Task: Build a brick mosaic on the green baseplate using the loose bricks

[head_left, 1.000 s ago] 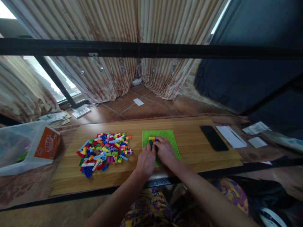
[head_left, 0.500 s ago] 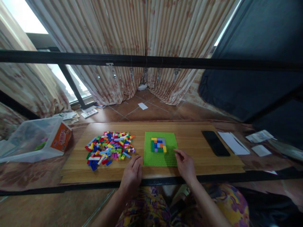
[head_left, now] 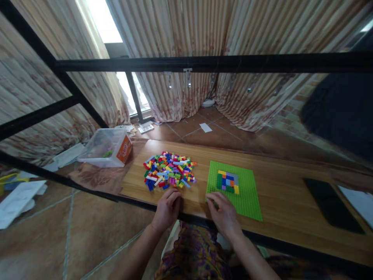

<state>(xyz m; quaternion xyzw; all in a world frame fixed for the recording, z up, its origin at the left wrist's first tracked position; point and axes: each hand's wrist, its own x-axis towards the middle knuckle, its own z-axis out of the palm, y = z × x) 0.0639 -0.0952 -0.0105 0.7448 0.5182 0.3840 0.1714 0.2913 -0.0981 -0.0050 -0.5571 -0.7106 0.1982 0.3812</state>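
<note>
My left hand (head_left: 167, 209) rests at the front edge of the table, just below a pile of loose toy bricks (head_left: 171, 171) in many colours. Its fingers are curled in, and whatever they hold, if anything, is hidden. My right hand (head_left: 223, 213) is over the lower left edge of a green baseplate (head_left: 247, 198). Thumb and fingers come together in a pinch there; I cannot make out anything between them. On the baseplate sits a block of joined bricks (head_left: 228, 181) in yellow, green, blue, grey, orange and purple, a little beyond my right fingertips.
A black phone-like slab (head_left: 332, 204) and white paper (head_left: 357, 202) lie to the right. A clear plastic box (head_left: 101, 149) with an orange label stands left of the wooden table (head_left: 276, 186). A black rail (head_left: 204, 64) crosses beyond the table, before curtains.
The view has turned left, so the table things appear further right. My right hand has moved from the baseplate's right edge to its lower left edge. My left hand stays near the pile.
</note>
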